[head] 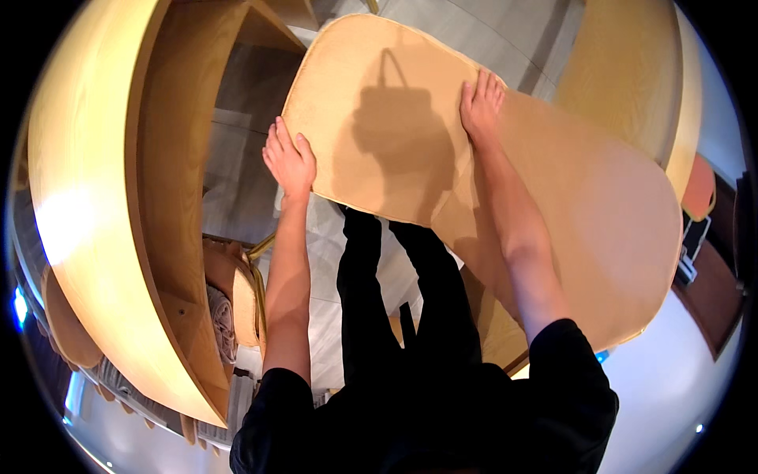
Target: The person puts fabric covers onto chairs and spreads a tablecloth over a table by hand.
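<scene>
A tan upholstered chair is before me, its padded seat (331, 89) to the left and its rounded backrest (610, 195) to the right. My left hand (291, 159) touches the left rim of the seat, fingers stretched outward and thumb beside the edge. Near the far edge, where seat meets backrest, my right hand (484, 112) lies with its fingers extended. My right forearm reaches across the backrest. Whether either hand grips the chair is unclear, since the undersides of the hands are hidden. A dark shadow falls across the seat.
A curved light-wood table (89, 130) with an inner wood panel stands at my left. Below it are another padded chair (246, 308) with brass-coloured legs and a grey folded cloth (220, 323). Another wood surface (622, 77) is at the far right. Grey tiles (491, 26) cover the floor.
</scene>
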`<state>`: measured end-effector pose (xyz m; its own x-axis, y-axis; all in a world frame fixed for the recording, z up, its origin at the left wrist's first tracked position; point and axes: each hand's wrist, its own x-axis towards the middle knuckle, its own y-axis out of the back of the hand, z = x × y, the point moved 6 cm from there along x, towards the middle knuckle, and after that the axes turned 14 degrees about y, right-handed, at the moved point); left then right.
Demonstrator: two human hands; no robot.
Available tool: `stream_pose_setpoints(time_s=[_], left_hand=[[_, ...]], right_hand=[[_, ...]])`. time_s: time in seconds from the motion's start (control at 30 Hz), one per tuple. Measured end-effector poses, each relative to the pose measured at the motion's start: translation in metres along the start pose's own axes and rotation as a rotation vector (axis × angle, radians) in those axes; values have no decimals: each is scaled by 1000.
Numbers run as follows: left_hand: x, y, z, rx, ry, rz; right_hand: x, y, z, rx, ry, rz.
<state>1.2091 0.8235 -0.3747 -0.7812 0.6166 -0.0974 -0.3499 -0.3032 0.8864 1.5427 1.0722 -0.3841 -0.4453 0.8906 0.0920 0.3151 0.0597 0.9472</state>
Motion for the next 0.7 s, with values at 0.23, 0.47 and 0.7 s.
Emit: stream_pose_setpoints(time_s=[0.23, 0.47, 0.7], left_hand=[[-20, 7, 41, 100, -160, 90], [-106, -21, 64, 68, -316, -117], [-122, -26, 60, 113, -355, -98]], right_hand=[[-76, 17, -86, -71, 48, 67], [-265, 6, -177, 99, -164, -127], [-283, 13, -166, 214, -99, -172]])
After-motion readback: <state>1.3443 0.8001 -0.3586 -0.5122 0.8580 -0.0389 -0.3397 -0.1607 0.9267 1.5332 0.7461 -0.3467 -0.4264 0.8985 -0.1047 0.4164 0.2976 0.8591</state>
